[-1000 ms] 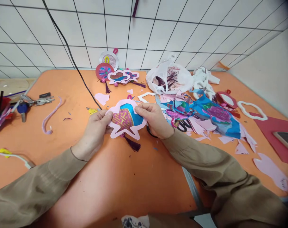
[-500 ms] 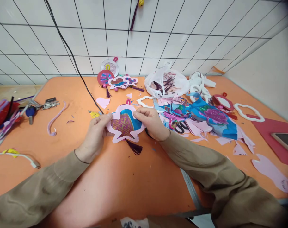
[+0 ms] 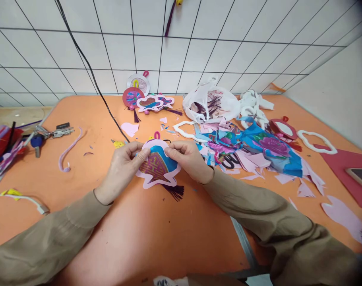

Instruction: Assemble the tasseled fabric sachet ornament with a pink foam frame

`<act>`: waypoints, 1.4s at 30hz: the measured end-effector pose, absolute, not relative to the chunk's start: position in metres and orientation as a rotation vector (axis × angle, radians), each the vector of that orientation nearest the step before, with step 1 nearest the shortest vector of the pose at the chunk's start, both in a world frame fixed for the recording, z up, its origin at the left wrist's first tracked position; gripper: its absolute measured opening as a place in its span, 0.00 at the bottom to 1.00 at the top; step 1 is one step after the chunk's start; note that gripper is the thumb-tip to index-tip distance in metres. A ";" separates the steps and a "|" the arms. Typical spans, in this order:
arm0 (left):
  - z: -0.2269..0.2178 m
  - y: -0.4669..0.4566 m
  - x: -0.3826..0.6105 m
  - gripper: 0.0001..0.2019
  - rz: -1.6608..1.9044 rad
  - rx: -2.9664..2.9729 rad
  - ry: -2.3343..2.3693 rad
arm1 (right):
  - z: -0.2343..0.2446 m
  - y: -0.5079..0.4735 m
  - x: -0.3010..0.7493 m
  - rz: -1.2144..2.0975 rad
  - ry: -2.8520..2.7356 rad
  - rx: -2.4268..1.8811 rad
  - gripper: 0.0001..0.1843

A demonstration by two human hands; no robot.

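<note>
Between both hands is a tasselled ornament (image 3: 157,167) with a scalloped pink border, a patterned brown and blue fabric middle, a pink loop on top and a dark tassel below. My left hand (image 3: 124,167) pinches its upper left edge between thumb and fingers. On the upper right edge, my right hand (image 3: 188,157) pinches it the same way. The ornament is held up over the orange table (image 3: 133,230). Just behind my left hand lies a yellow-handled tool (image 3: 118,144), partly hidden.
Finished-looking ornaments (image 3: 151,103) lean near the tiled wall. To the right are a plastic bag (image 3: 210,103), blue flowered fabric (image 3: 270,147), pink scraps (image 3: 255,161) and a white frame (image 3: 317,141). Keys (image 3: 57,131), a pink strip (image 3: 70,151) and a cable (image 3: 22,196) lie left. A black cord (image 3: 94,83) hangs down.
Both hands have shifted their grip inward along the ornament's top edge. The ornament has dropped slightly and its top tilts, with the tassel swinging a little right.
</note>
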State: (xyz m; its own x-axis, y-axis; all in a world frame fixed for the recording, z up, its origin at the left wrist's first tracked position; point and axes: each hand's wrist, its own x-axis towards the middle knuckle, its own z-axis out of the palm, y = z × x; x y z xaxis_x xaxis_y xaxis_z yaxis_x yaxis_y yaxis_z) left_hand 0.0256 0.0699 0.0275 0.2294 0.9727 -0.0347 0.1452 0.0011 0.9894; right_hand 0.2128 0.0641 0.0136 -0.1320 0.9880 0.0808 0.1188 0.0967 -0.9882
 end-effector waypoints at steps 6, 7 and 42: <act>0.023 0.072 0.025 0.18 0.957 1.418 1.194 | 0.014 0.063 0.212 1.007 -1.575 -1.216 0.18; 0.023 0.072 0.025 0.18 0.954 1.408 1.196 | 0.013 0.063 0.213 0.998 -1.586 -1.220 0.18; 0.014 0.073 0.025 0.17 0.911 1.196 1.043 | 0.005 0.065 0.215 1.032 -1.615 -1.238 0.19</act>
State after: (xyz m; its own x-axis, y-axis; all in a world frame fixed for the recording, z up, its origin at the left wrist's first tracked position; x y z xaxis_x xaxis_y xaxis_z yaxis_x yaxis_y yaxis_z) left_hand 0.0255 0.0735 0.0143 0.2806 0.9493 -0.1420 -0.0136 0.1519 0.9883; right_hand 0.2147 0.0651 0.0048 -0.1662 0.9774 0.1308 0.2920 0.1755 -0.9402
